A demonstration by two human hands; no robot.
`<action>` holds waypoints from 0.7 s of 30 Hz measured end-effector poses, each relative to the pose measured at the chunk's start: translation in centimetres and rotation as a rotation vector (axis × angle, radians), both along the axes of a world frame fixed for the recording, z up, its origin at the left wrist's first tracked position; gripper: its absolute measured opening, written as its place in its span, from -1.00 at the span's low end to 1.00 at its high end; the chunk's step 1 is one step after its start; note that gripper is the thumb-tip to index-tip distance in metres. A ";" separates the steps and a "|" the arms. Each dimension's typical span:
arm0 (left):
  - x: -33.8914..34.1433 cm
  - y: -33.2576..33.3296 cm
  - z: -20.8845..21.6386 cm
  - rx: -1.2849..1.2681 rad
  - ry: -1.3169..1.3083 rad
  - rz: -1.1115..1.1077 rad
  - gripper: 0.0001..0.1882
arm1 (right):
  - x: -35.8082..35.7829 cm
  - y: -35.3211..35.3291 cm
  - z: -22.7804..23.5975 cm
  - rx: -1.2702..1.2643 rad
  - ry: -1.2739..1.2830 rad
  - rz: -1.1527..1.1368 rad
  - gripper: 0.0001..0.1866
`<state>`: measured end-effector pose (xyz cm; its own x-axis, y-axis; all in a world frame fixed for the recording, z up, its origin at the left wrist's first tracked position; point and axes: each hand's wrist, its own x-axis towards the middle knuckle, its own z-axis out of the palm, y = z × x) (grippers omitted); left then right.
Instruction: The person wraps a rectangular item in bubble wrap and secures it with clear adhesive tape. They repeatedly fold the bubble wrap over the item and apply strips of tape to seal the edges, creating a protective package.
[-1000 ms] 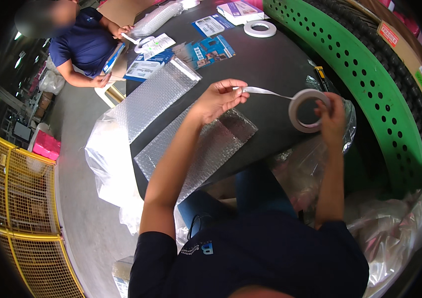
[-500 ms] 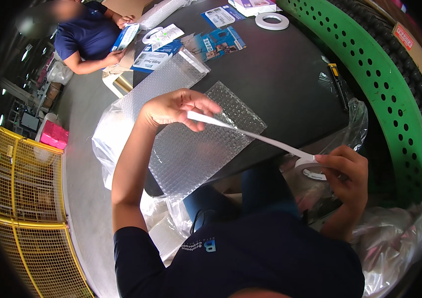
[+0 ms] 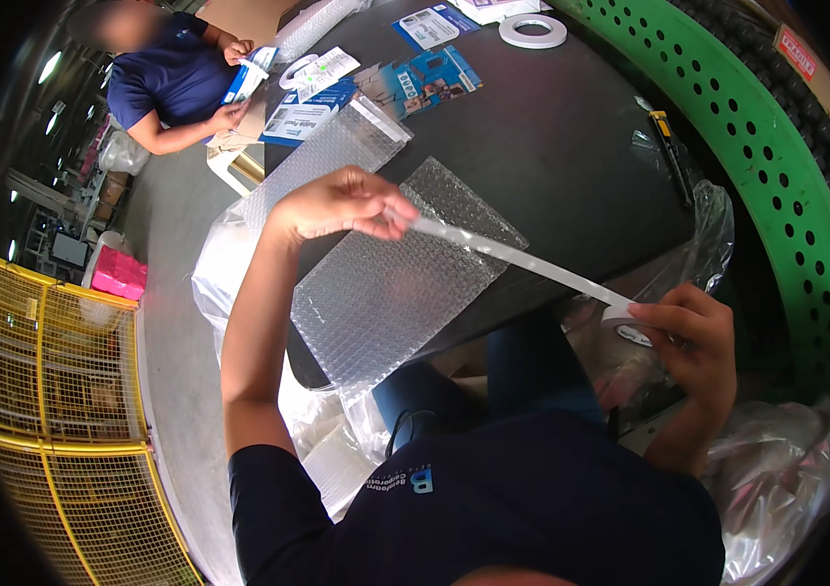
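A strip of white tape [image 3: 522, 260] stretches taut between my two hands, slanting down to the right. My left hand [image 3: 349, 205] pinches its free end, fingers closed, above the table. At the lower right, my right hand [image 3: 690, 337] grips the tape roll [image 3: 624, 326], thumb on top where the strip leaves it. Beneath the strip a clear bubble-wrap pouch [image 3: 386, 293] lies flat at the table's near edge. Another bubble-wrap pouch [image 3: 322, 161], with a pale strip along its far end, lies beyond my left hand.
On the dark table [image 3: 571, 146] are a white tape roll [image 3: 532, 31], blue printed sheets [image 3: 425, 83] and a yellow-black cutter [image 3: 671, 156]. A green perforated rail [image 3: 742, 127] curves along the right. A co-worker [image 3: 176, 73] holds a blue-white packet at the far left. Yellow mesh fencing [image 3: 54, 361] stands left.
My left fingers have closed more tightly on the tape end. The strip, twisted before, now lies flatter and straighter. My right hand has shifted slightly right with the roll.
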<state>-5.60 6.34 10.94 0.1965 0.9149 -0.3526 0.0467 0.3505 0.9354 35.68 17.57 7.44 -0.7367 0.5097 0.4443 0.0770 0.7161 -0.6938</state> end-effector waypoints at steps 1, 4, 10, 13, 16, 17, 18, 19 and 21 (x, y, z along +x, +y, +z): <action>0.4 0.6 0.0 0.036 0.168 0.054 -0.66 | -0.3 -0.2 -0.2 -0.001 -0.010 -0.004 -0.65; 1.3 2.6 -1.3 0.143 0.569 0.170 -0.84 | -1.4 -1.1 -0.6 0.005 -0.083 0.031 -0.68; -0.5 5.8 -4.1 0.236 0.788 0.239 -0.97 | -2.8 -2.4 -0.8 0.025 -0.206 0.044 -0.72; -1.1 6.7 -5.1 0.246 0.794 0.256 -0.97 | -3.1 -2.4 -0.7 0.043 -0.259 0.028 -0.74; -1.5 7.1 -6.1 0.216 0.805 0.279 -0.94 | -3.2 -2.3 -0.6 0.043 -0.294 0.013 -0.74; -1.5 7.2 -6.2 0.229 0.831 0.265 -0.91 | -3.3 -2.3 -0.6 0.038 -0.302 0.010 -0.74; -1.5 7.3 -6.4 0.241 0.857 0.250 -0.87 | -3.4 -2.3 -0.6 0.043 -0.311 0.005 -0.75; -1.5 7.3 -6.5 0.247 0.866 0.253 -0.81 | -3.5 -2.2 -0.6 0.048 -0.320 0.000 -0.75; -1.0 7.2 -6.4 0.259 0.885 0.258 -0.69 | -3.7 -2.1 -0.7 0.055 -0.330 -0.004 -0.76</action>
